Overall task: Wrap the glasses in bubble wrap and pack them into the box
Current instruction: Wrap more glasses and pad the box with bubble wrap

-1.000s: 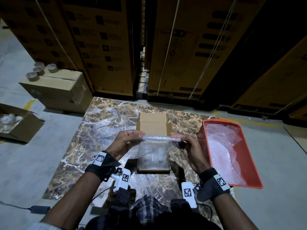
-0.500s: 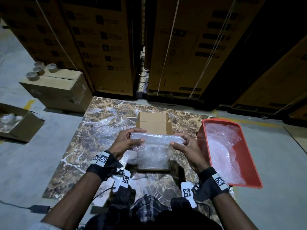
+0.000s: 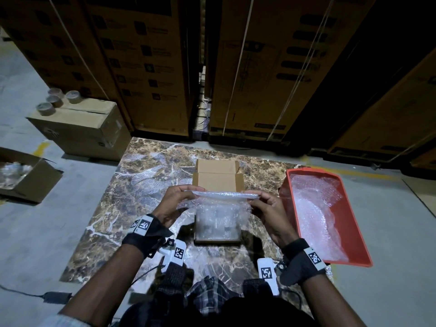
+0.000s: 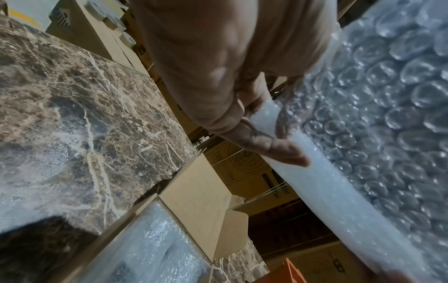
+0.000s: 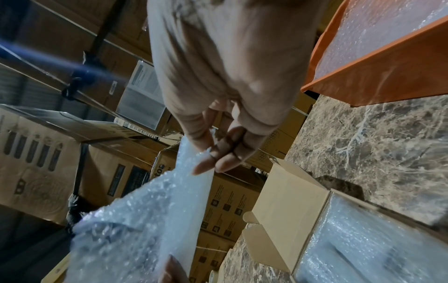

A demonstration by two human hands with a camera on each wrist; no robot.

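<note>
A small open cardboard box (image 3: pixel 218 175) stands mid-table, its lid flaps raised at the far side, with bubble-wrapped contents (image 3: pixel 215 221) filling its inside. Above it both hands stretch a sheet of bubble wrap (image 3: pixel 221 196) flat and level. My left hand (image 3: pixel 175 199) pinches the sheet's left end; in the left wrist view its thumb (image 4: pixel 274 147) lies on the folded edge of the bubble wrap (image 4: pixel 378 118). My right hand (image 3: pixel 264 204) pinches the right end, and its fingertips (image 5: pixel 218 160) clamp the bubble wrap (image 5: pixel 150 216). No bare glasses are visible.
An orange tray (image 3: pixel 346 261) with more bubble wrap sits at the table's right edge. The marble table (image 3: pixel 146 175) shows on the left. A closed carton with tape rolls (image 3: pixel 80 123) and an open carton (image 3: pixel 26 180) stand on the floor to the left. Tall stacked cartons rise behind.
The hands, which brought the wrap down towards the box half a second ago, have lifted it again and pulled it wider and taut, level above the box.
</note>
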